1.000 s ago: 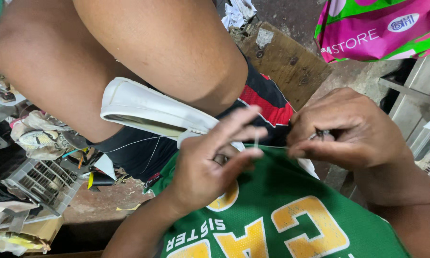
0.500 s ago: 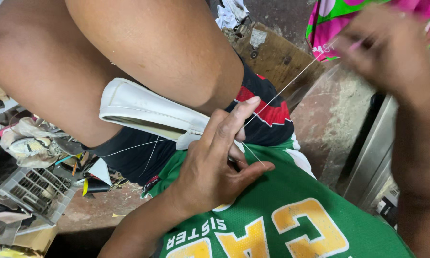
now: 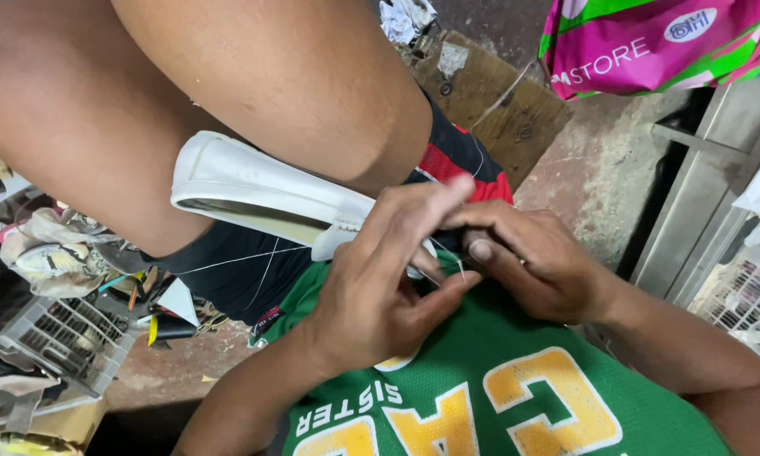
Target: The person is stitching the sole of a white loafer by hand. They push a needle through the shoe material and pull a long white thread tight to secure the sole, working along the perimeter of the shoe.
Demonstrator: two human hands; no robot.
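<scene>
A white shoe (image 3: 253,190) is clamped sole-up between my bare thighs, its heel end pointing toward my lap. My left hand (image 3: 380,287) rests against the heel end of the shoe, fingers spread over it. My right hand (image 3: 523,257) has come in beside the left, thumb and fingers pinched on a thin pale thread (image 3: 454,263) at the shoe's edge. More thread (image 3: 245,257) trails loosely across my dark shorts. Any needle is hidden by my fingers. My green shirt (image 3: 515,397) with yellow lettering fills the bottom of the view.
A pink and green bag (image 3: 650,42) hangs at the upper right above a wooden board (image 3: 498,101). A grey plastic basket (image 3: 55,338) and scattered scraps and tools lie on the floor at the left. A metal frame (image 3: 700,194) stands at the right.
My right hand pulled the thread up and away to the upper right, then came back down to the shoe's heel beside my left hand, which stayed on the shoe.
</scene>
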